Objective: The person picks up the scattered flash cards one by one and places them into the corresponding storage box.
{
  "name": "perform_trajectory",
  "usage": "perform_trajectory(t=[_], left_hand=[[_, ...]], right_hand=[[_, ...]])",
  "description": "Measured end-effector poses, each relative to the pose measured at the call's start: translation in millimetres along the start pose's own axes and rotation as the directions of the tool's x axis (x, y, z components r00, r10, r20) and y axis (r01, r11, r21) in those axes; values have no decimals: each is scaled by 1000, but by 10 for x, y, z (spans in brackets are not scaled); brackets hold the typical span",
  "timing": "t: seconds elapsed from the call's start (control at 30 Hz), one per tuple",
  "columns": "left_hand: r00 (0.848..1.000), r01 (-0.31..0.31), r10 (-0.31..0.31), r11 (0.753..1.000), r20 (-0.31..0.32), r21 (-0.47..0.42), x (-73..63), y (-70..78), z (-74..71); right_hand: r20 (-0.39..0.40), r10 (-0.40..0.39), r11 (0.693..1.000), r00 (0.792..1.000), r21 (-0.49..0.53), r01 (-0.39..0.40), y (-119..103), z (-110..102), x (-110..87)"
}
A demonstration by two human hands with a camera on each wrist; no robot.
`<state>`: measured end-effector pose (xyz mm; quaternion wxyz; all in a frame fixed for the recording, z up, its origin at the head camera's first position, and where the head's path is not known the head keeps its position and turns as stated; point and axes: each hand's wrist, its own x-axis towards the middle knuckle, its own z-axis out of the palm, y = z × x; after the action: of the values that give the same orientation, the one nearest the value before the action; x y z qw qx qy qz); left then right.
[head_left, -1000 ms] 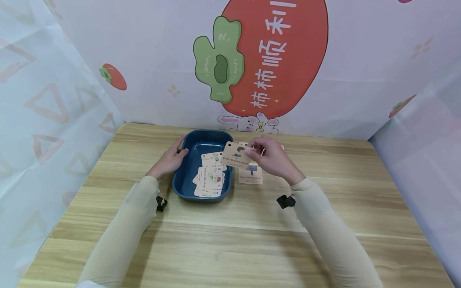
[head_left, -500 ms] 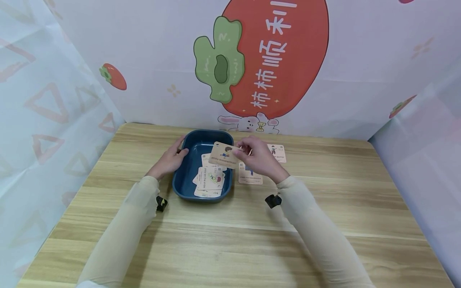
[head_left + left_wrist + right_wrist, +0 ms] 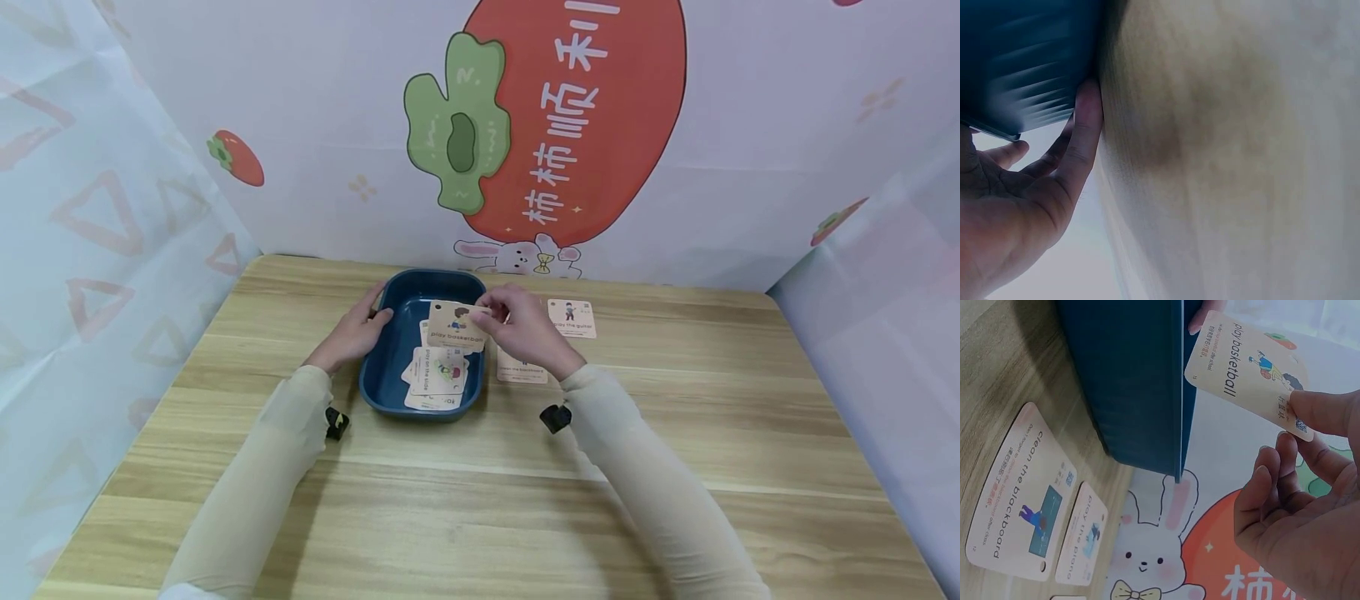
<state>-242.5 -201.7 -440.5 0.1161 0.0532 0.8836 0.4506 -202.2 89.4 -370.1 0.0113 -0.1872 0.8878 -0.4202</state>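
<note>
My right hand (image 3: 517, 325) pinches a flash card (image 3: 456, 327) marked "play basketball" by one corner, between thumb and forefinger. The card is over the right side of a blue plastic tray (image 3: 375, 392). In the right wrist view, the card (image 3: 1247, 372) is above the tray's rim, and the other fingers curl below it. My left hand (image 3: 351, 333) holds the tray's left side, thumb over the rim and fingers along the outer wall (image 3: 1035, 69). Inside lie several loosely stacked flash cards, the top one (image 3: 438, 372) reading "play on the slide"; the held card partly covers them.
Right of the tray, cards lie on the wooden table (image 3: 450, 517): "clean the blackboard" (image 3: 1022, 500), "play the piano" (image 3: 1082, 540) and "play the guitar" (image 3: 572, 318). My right hand partly hides them in the head view. A printed cloth backdrop (image 3: 337, 108) stands behind the table.
My right hand has moved left with the "play basketball" card, from the tray's right rim to over its inside. The "play the guitar" card has come into view. My left hand stays put.
</note>
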Motion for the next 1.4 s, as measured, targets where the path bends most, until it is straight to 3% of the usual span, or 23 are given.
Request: perform_trajectory(t=[0.3, 1.0, 1.4], left_hand=[[1000, -1, 1, 1000, -1, 11, 5, 6, -5], [1000, -5, 5, 1000, -2, 1, 15, -7, -1], [1000, 5, -5, 1000, 3, -5, 8, 3, 0]], right_hand=[[23, 11, 1000, 1000, 20, -11, 33, 71, 31], [136, 48, 994, 990, -108, -34, 250, 253, 33], [130, 62, 987, 990, -153, -41, 230, 263, 33]])
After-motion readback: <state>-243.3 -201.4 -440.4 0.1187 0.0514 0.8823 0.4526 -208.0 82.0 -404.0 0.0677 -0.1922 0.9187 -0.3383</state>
